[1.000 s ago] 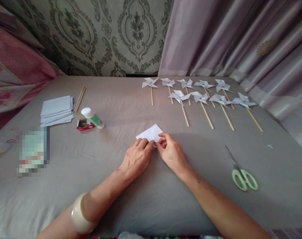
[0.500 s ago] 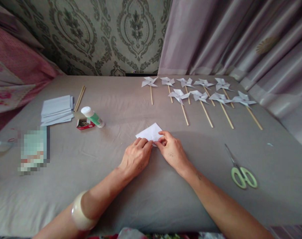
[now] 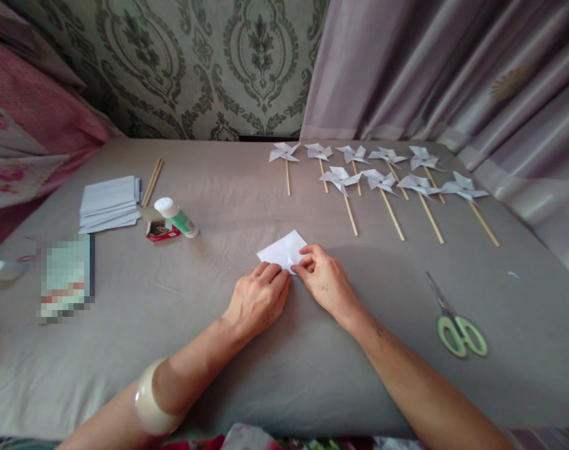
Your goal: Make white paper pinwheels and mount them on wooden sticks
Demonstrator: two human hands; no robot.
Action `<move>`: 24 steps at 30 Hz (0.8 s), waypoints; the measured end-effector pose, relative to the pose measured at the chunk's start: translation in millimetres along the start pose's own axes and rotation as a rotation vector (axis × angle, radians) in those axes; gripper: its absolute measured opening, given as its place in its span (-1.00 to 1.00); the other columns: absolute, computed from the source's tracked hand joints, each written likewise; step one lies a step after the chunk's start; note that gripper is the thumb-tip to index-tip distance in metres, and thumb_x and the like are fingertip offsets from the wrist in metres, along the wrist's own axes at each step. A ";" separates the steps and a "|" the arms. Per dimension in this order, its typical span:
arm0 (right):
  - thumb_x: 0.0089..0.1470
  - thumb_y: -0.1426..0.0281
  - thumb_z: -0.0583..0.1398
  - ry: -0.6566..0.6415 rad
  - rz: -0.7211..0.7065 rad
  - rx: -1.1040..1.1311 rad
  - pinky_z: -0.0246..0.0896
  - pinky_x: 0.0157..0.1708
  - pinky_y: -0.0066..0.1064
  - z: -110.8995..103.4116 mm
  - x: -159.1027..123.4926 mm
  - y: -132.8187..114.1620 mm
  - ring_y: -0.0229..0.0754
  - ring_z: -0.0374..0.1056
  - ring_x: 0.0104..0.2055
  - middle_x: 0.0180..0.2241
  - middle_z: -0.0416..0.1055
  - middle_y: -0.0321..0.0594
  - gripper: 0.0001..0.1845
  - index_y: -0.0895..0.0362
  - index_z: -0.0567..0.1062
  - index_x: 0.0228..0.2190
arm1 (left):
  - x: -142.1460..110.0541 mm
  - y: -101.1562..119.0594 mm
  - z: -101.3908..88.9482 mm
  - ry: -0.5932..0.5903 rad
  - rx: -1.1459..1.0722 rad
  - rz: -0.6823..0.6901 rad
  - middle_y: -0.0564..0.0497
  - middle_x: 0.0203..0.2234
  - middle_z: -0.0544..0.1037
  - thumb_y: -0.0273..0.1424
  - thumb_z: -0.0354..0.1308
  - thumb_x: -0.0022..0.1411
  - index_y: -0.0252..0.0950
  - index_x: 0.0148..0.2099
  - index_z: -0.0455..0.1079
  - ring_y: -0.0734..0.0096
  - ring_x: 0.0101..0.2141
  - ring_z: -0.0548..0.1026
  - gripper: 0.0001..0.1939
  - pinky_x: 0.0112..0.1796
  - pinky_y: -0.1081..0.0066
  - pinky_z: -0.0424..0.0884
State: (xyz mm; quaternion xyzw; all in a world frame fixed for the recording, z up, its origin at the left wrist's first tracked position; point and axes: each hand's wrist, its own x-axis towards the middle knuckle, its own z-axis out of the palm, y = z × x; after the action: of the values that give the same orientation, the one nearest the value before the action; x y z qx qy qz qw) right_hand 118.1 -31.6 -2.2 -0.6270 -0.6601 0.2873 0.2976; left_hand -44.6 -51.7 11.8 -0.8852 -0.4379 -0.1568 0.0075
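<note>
A folded piece of white paper lies on the grey cloth in front of me. My left hand is closed at its near left edge, the curled fingers pressing on the paper and hiding part of it. Thumb and forefinger of my right hand pinch the paper's right side, close to the left fingertips. The near corner of the paper is partly covered by both hands. Scissors with pale green handles lie to the right, away from my right hand.
Several white paper pinwheels on wooden sticks lie in two rows at the back right. On the left are a stack of white paper, two wooden sticks, a glue stick, a small red box of small metal pieces and a blurred-out item.
Both hands stay at the paper. My left fingers have shifted slightly down along its near edge, baring a little more of it. The whole view has moved a little.
</note>
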 end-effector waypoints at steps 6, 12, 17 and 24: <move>0.01 0.44 0.24 -0.035 -0.036 -0.034 0.29 -0.35 -0.40 -1.8 0.8 -1.1 -0.19 0.46 -0.38 -0.40 0.54 -0.24 -0.92 0.08 0.49 -0.35 | 0.5 0.3 -1.0 -0.052 0.000 -0.010 -0.06 -0.38 0.49 -0.44 -0.06 0.31 -0.31 -0.25 0.42 0.32 -0.31 0.42 -0.78 -0.32 0.37 0.44; 0.06 0.45 0.20 -0.042 -0.149 -0.099 0.29 -0.24 -0.39 -3.5 -0.7 -1.9 -0.18 0.46 -0.27 -0.30 0.56 -0.21 -0.86 0.05 0.57 -0.34 | 0.8 1.0 -1.0 -0.058 0.015 -0.012 -0.05 -0.37 0.48 -0.44 -0.06 0.31 -0.30 -0.23 0.42 0.34 -0.30 0.41 -0.78 -0.31 0.39 0.43; 0.10 0.45 0.18 -0.050 -0.171 -0.134 0.29 -0.16 -0.36 -3.7 -2.5 -2.0 -0.15 0.46 -0.21 -0.25 0.55 -0.18 -0.81 0.05 0.59 -0.28 | 0.7 0.7 0.3 -0.052 0.011 -0.014 -0.05 -0.38 0.48 -0.44 -0.06 0.31 -0.30 -0.24 0.42 0.33 -0.31 0.42 -0.78 -0.32 0.38 0.43; 0.13 0.44 0.16 -0.065 -0.164 -0.144 0.29 -0.18 -0.37 -4.6 -4.0 -4.3 -0.14 0.46 -0.23 -0.25 0.55 -0.15 -0.78 0.08 0.59 -0.23 | 1.1 1.5 -0.5 -0.064 0.020 -0.022 -0.04 -0.38 0.49 -0.45 -0.05 0.30 -0.31 -0.25 0.42 0.32 -0.32 0.43 -0.79 -0.32 0.38 0.44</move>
State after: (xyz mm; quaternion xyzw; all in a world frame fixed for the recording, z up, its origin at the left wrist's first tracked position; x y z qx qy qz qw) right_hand 118.8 -35.8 3.9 -0.5808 -0.7375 0.2341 0.2529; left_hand -42.9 -51.9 12.7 -0.8847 -0.4494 -0.1240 0.0003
